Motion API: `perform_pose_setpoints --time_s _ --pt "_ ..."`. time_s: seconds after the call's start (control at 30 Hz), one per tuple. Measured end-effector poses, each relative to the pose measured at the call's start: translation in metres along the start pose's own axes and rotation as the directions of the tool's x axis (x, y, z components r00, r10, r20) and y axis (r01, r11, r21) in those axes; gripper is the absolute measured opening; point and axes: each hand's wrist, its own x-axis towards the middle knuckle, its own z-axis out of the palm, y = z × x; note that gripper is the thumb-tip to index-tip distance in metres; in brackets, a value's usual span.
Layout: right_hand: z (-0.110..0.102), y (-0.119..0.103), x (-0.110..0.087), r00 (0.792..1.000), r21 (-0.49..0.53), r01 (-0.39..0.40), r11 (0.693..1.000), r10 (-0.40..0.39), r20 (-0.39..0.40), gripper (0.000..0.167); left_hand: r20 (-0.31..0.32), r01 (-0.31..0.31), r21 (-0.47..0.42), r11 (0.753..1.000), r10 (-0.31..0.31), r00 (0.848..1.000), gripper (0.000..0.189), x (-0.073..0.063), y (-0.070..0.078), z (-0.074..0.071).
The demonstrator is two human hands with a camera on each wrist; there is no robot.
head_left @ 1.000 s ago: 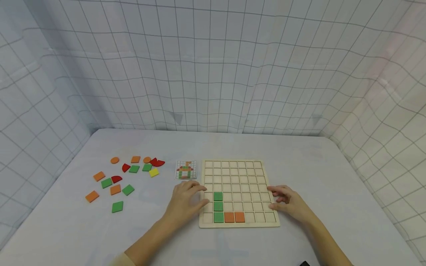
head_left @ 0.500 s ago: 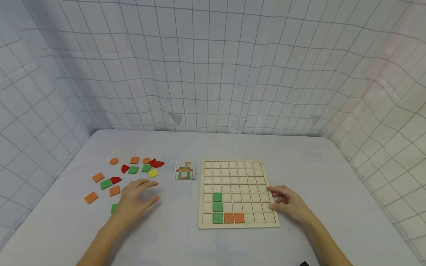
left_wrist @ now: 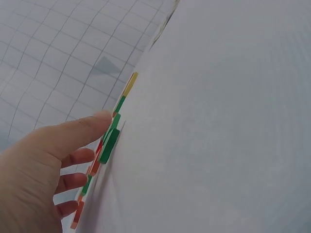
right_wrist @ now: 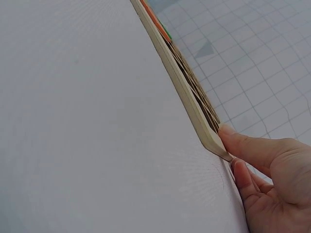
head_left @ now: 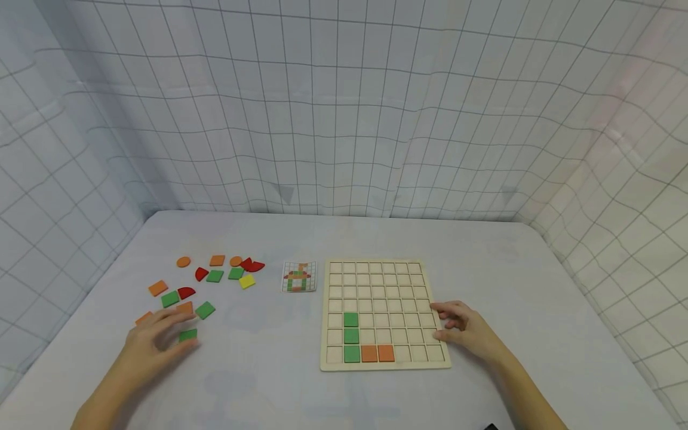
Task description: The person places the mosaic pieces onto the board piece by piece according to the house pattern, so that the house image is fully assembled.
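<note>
My left hand (head_left: 146, 352) is low over the loose tiles, thumb and fingers apart on either side of a green square tile (head_left: 188, 335), nothing gripped. In the left wrist view the thumb overlaps the row of tiles, a green tile (left_wrist: 109, 146) just past it. My right hand (head_left: 469, 331) holds the right edge of a pale wooden grid board (head_left: 376, 366). In the right wrist view the thumb lies on the board's rim and curled fingers meet its side. Three green squares (head_left: 351, 336) stand in a column on the board, with two orange squares (head_left: 377, 353) beside the lowest.
A pattern card (head_left: 299, 277) lies left of the board. Farther left are scattered orange squares and discs, red quarter-circles (head_left: 186, 292), green squares (head_left: 205, 310) and a yellow square (head_left: 247, 281). A gridded white curtain (head_left: 344, 119) encloses the table's back and sides.
My left hand has left the board's left edge and travelled left to the loose tiles, ending over a green square. My right hand has stayed at the board's right edge.
</note>
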Motion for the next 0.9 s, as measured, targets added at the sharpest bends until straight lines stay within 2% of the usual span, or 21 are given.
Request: perform_pose_setpoints --time_s 0.23,0.37,0.7,0.77,0.9 --pt "-0.002 0.0 0.0 0.998 0.021 -0.059 0.998 0.059 0.022 0.058 0.013 0.01 0.026 1.0 -0.01 1.0 0.048 -0.006 -0.012 -0.005" --pt "-0.002 -0.001 0.0 0.998 0.018 -0.058 0.998 0.057 0.025 0.058 0.016 0.013 0.03 0.999 -0.013 1.0 0.047 -0.008 -0.016 -0.006" --pt "-0.001 -0.001 -0.001 0.999 0.006 -0.046 0.999 0.045 0.013 0.057 -0.02 -0.081 -0.035 0.996 0.08 0.997 0.035 -0.008 -0.018 -0.005" --pt "-0.002 -0.002 -0.001 0.999 0.009 -0.047 0.999 0.047 0.016 0.056 -0.02 -0.077 -0.046 0.996 0.077 0.997 0.034 -0.008 -0.018 -0.006" --pt "-0.002 -0.001 -0.001 0.999 0.011 -0.04 0.999 0.04 0.019 0.056 -0.003 -0.028 -0.065 0.997 0.028 1.0 0.029 -0.009 -0.017 -0.006"
